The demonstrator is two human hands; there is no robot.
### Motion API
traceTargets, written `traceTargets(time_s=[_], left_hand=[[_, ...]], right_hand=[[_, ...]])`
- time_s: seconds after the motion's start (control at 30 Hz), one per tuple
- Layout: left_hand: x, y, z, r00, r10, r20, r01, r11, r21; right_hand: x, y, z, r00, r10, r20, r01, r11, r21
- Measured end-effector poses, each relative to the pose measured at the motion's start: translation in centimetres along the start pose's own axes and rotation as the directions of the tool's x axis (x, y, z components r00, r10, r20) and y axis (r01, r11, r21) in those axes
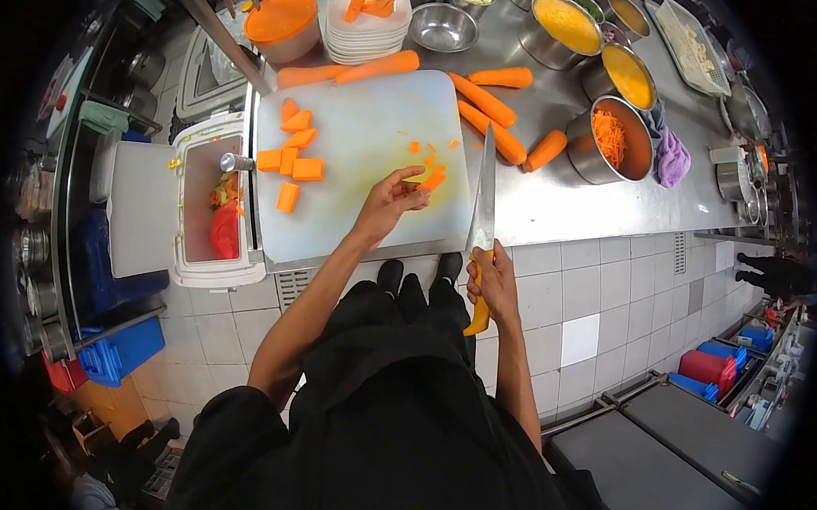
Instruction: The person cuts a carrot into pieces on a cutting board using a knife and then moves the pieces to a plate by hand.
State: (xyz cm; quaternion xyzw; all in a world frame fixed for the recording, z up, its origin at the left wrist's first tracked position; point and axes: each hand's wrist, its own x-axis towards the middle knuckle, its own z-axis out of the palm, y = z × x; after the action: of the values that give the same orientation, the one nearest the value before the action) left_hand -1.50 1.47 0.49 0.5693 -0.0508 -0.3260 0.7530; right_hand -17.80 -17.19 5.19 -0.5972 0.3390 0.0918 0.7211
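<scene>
Right hand point(492, 282) clamped on the yellow-handled knife point(483, 224), blade pointing away over the tabletop point(601, 207) edge, clear of fingers. Left hand point(388, 203) pinches a carrot piece point(431, 179) on the cutting board point(358, 157), steadying it; cut chunks point(292, 162) sit aside.

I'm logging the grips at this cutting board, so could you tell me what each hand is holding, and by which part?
The right hand holds the knife by its yellow handle. The left hand pinches a carrot piece at its near end with the fingertips.

orange carrot chunks point(294, 164), white cutting board point(360, 138), yellow-handled knife point(483, 222)
</scene>
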Motion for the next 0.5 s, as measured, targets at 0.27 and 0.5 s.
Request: traceTargets(time_s=[0.27,0.5], left_hand=[[-1.2,2.3,1.3,0.998,0.063,-0.021,-0.066,0.981,-0.184],[-1.7,3.4,1.8,0.999,0.017,-0.040,-0.031,0.933,-0.358]], right_hand=[[-0.2,-0.3,0.7,0.998,-0.041,0.047,0.043,0.997,-0.063],[0.0,-0.4,1.0,0.998,-0.026,0.057,0.030,0.997,-0.070]])
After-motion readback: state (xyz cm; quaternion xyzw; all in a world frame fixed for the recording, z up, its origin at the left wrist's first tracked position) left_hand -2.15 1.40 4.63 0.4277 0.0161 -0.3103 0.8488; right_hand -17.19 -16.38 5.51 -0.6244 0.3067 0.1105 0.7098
